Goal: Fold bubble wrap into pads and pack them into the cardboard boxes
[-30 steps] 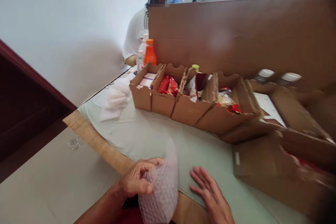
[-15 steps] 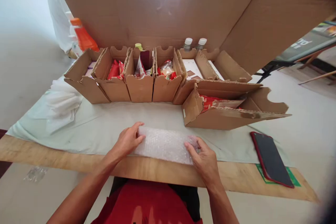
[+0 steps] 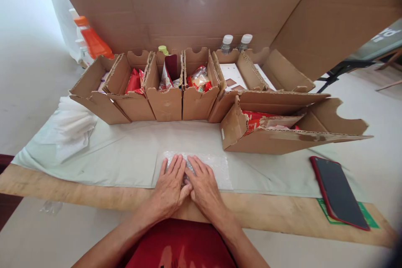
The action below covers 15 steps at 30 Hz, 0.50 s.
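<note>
A sheet of bubble wrap [image 3: 220,170] lies flat on the pale green cloth [image 3: 132,146] near the table's front edge. My left hand [image 3: 170,184] rests palm down on its left part, fingers stretched out and pointing away from me. Beside it, my right hand [image 3: 204,184] also lies flat on the wrap, with its fingers extended. The two hands meet at the thumbs. Part of the wrap is hidden beneath them, and whether anything lies inside it I cannot tell.
Several cardboard bins [image 3: 168,106] with packets stand in a row behind. Another cardboard bin [image 3: 260,144] lies lengthwise at right. White folded sheets [image 3: 73,125] sit at left, a phone [image 3: 339,192] at right. An orange bottle [image 3: 94,42] and clear bottles [image 3: 226,44] stand behind the bins.
Both hands have left the ends of the bubble wrap, moved inward to its middle and flattened onto it. The camera view has shifted slightly.
</note>
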Tool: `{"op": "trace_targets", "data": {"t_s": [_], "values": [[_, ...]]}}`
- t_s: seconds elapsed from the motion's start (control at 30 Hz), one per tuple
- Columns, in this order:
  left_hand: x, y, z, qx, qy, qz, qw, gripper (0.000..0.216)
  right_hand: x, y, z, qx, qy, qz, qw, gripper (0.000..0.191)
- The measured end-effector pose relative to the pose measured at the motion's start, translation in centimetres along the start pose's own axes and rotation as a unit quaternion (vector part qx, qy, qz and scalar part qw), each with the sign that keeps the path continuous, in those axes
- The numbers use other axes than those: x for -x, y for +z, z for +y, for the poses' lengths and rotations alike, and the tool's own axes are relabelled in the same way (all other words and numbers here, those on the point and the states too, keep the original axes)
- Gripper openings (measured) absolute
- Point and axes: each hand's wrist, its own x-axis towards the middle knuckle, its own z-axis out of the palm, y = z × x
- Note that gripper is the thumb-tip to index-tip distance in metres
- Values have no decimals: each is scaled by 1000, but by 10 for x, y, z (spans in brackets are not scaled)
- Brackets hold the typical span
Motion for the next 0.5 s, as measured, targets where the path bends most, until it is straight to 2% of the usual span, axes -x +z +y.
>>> {"op": "trace_targets", "data": {"t_s": [0.07,0.13,0.3,0.4,0.5], "values": [[3,13,-3,-26,-5,-22,999,65,11,5,9,17,-3,-8,1000,42],[7,20,-5,-41,-8,-26,999,69,34,0,28,57,15,8,998,41],[11,21,-4,-34,-21,-18,999,69,88,-32,69,134,129,80,979,37],[12,18,-4,-12,-12,0,1000,64,88,-42,72,129,169,127,969,37],[14,8,-13,-5,-40,54,998,50,66,-41,71,134,165,130,968,38]]}}
